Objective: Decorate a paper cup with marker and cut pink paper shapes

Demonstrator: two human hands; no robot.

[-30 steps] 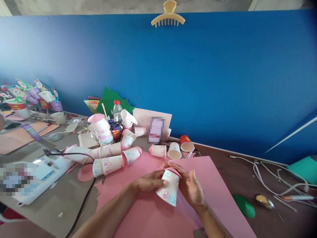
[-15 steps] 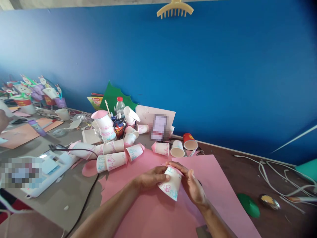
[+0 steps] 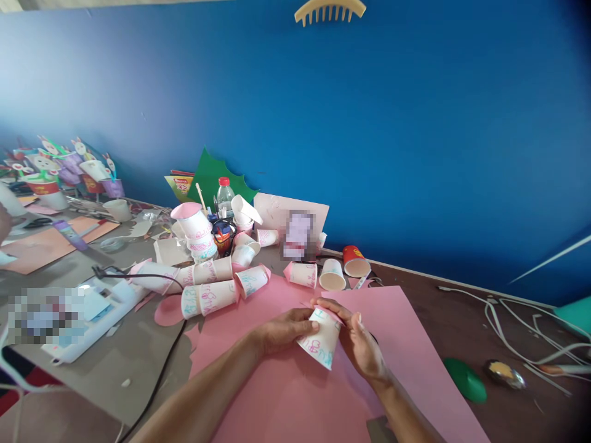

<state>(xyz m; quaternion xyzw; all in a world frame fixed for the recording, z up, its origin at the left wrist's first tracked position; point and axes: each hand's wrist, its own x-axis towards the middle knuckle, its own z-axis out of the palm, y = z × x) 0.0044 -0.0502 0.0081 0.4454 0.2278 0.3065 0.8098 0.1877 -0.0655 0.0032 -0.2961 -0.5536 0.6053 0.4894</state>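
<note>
Head camera view: a white paper cup [image 3: 323, 344] marked with teal and magenta drawings is held at a tilt between two bare hands, above a pink paper sheet [image 3: 277, 400] on a cluttered tabletop [image 3: 96, 381]. Its narrower end points up and away from the wearer, with a pink paper piece [image 3: 331, 315] over it, while its wider rim faces down and toward the wearer. Teal strokes show near the narrow end; magenta loops and more teal lines run close to the wide rim, with plain white wall between. The left hand [image 3: 289, 332] is clamped on the cup, thumb pressed flat on its side. The right hand [image 3: 362, 347] is curved and part open, its fingers bent over the pink-covered end and its thumb standing apart from the cup. Beyond the hands, decorated cups [image 3: 217, 297] lie on their sides, several with pink paper on their ends, near a red cup [image 3: 356, 263] and a bottle with a red cap [image 3: 225, 195]. At right, a green piece [image 3: 465, 379] lies near white cables [image 3: 503, 344]
</note>
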